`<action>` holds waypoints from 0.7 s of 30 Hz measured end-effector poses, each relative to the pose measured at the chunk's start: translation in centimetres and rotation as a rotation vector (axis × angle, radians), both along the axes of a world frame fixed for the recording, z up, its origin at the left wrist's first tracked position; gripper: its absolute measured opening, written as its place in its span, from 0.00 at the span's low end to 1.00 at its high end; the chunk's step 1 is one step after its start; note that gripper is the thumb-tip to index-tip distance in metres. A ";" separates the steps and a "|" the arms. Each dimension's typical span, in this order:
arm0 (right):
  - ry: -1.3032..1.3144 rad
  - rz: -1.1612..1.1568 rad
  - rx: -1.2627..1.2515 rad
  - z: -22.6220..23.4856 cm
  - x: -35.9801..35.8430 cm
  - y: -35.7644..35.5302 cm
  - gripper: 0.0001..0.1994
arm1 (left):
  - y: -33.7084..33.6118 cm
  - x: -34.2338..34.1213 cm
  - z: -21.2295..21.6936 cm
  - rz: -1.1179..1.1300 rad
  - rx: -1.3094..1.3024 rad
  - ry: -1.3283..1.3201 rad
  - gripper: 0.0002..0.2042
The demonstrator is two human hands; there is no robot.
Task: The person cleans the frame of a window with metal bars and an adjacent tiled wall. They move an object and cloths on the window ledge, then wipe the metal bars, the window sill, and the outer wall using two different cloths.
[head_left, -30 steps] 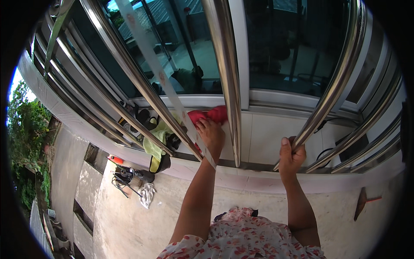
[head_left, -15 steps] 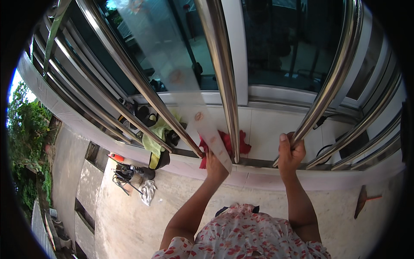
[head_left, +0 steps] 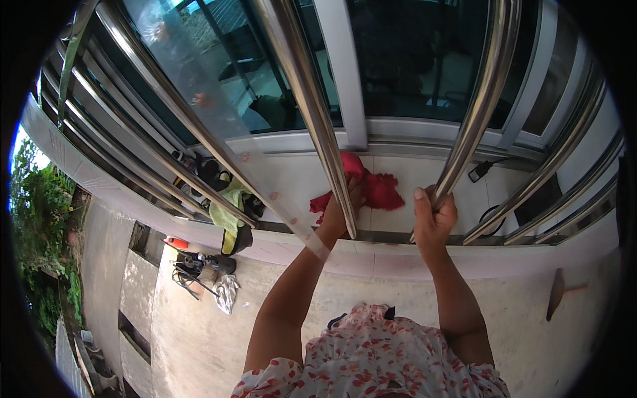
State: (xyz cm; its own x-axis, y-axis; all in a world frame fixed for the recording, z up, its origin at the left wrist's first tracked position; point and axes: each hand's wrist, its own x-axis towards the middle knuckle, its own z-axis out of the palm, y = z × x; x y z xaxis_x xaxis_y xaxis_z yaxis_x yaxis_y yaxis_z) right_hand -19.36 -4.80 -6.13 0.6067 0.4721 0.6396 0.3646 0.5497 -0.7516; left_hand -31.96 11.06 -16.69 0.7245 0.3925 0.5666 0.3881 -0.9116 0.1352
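My left hand (head_left: 340, 213) grips a red cloth (head_left: 375, 187) and presses it on the white tiled sill (head_left: 292, 179), reaching between shiny steel bars. One steel bar (head_left: 312, 113) crosses in front of this hand and hides part of it. My right hand (head_left: 432, 215) is closed around the lower end of another steel bar (head_left: 479, 106) to the right. Behind the bars stands a sliding glass window (head_left: 411, 60) with a white frame.
A yellow-green cloth and dark tools (head_left: 229, 205) lie on the sill to the left. On the concrete ledge below lie a power drill with cord (head_left: 199, 265), a white rag (head_left: 227, 292) and a hammer-like tool (head_left: 556, 292). A black plug and cable (head_left: 481, 174) rest at the right.
My left hand has drawn the red cloth down from the window frame to the sill, then a little rightward. My right hand has kept its hold on the bar.
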 end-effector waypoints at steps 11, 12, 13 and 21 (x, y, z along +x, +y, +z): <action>0.063 0.070 0.058 0.2 -0.3 0.2 0.09 | -10.2 -8.3 0.8 0.276 -0.052 -0.085 0.10; 0.072 0.075 0.061 0.0 -0.2 0.2 0.08 | -11.4 -8.7 0.5 0.245 -0.130 -0.098 0.10; 0.080 0.081 0.065 0.0 -0.1 0.3 0.08 | -12.6 -9.1 0.8 0.214 -0.207 -0.111 0.10; 0.072 -0.007 0.041 0.5 -0.5 0.3 0.18 | -16.1 -6.7 4.6 -0.102 -0.259 -0.318 0.12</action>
State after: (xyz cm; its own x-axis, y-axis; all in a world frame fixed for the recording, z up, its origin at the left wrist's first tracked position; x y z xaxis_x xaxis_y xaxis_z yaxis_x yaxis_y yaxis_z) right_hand -19.81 -4.46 -5.59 0.6546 0.4424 0.6130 0.3143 0.5782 -0.7529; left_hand -38.68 -5.09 -12.09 0.5723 0.4867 0.6600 0.1997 -0.8633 0.4635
